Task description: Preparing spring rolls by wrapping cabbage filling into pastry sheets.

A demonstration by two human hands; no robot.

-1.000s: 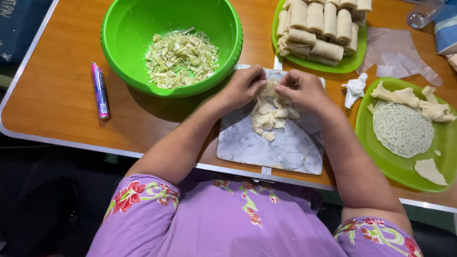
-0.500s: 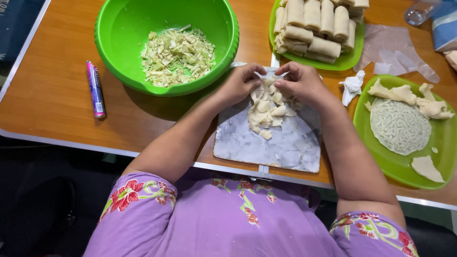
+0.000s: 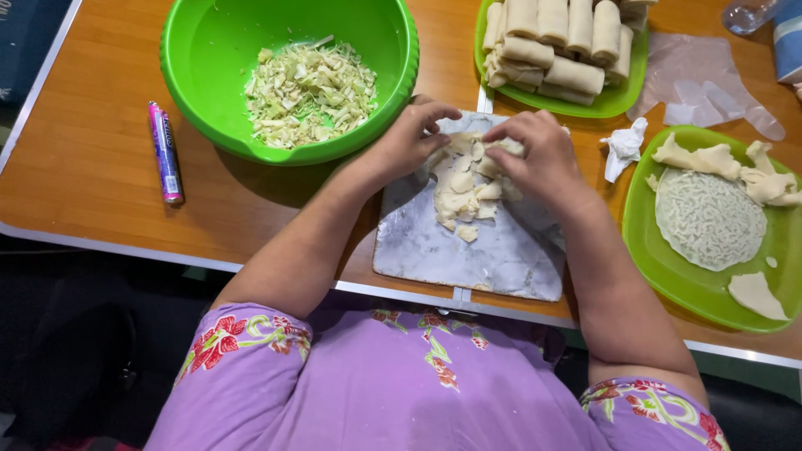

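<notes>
Both hands are down on the grey board [image 3: 468,250] at the middle of the counter [image 3: 83,167]. My left hand [image 3: 409,138] pinches the pile of pale wrapper scraps [image 3: 464,188] at its far left edge, and my right hand [image 3: 539,154] curls over the far right edge, fingers closed on the dough. To do this well, I judge I should press evenly from both sides and keep the loose bits from sliding toward the green bowl [image 3: 200,108] of shredded cabbage [image 3: 309,88].
</notes>
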